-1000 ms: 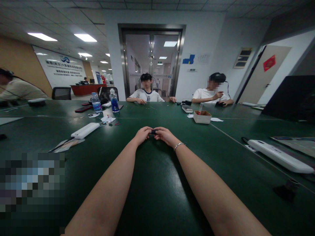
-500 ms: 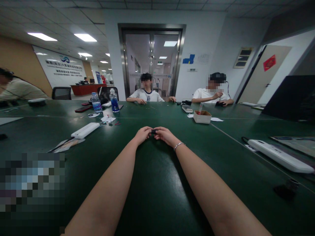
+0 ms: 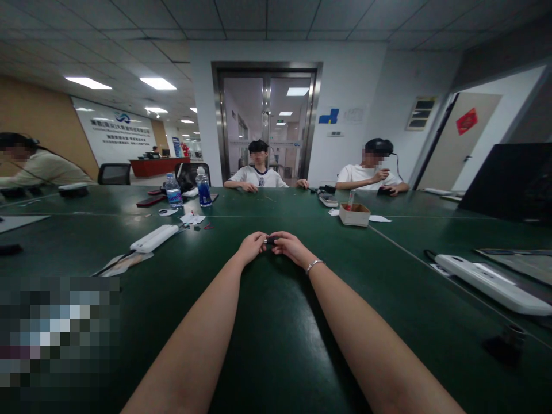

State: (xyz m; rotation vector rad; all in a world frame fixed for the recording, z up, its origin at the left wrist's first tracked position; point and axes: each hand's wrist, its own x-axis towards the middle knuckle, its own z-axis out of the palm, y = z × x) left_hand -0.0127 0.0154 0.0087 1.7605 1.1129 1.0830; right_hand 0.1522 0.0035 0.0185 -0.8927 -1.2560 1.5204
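Note:
Both of my hands meet over the middle of the green table (image 3: 276,339), arms stretched forward. Between them is a small black object (image 3: 272,240) with a pale, shiny bit at its left end; its kind is too small to make out. My right hand (image 3: 293,247), with a silver bracelet (image 3: 314,265) on its wrist, pinches the black part. The fingertips of my left hand (image 3: 252,247) close on the shiny left end. My fingers hide part of the object.
On the left lie a white power strip (image 3: 154,238) and small scraps, with two bottles (image 3: 203,190) behind. A small box (image 3: 354,215) stands ahead right; another white strip (image 3: 491,282) lies at right. People sit across the table and at far left.
The view has tilted up slightly, so everything sits lower in the picture. More of the black object and its shiny end now shows between my fingers. Both hands keep their grip.

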